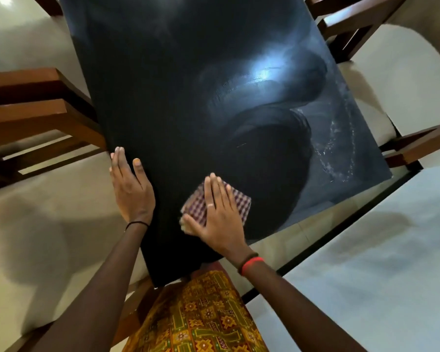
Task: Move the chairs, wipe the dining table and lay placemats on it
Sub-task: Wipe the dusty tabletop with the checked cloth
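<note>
A dark glossy dining table point(178, 92) fills the middle of the head view, with wet swirl marks and droplets on its right part. My right hand point(219, 217) lies flat on a folded red-and-white checked cloth point(239, 204), pressing it onto the table near the front corner. My left hand point(130, 184) rests flat along the table's left edge, fingers together, holding nothing. A wooden chair point(36, 113) stands off the table's left side. Another wooden chair with a pale seat point(366, 118) stands close to the right edge.
Pale tiled floor point(366, 250) surrounds the table, with a dark line crossing it at the right. My patterned yellow garment point(203, 316) is at the table's near corner. A brown wooden part point(135, 311) shows under that corner.
</note>
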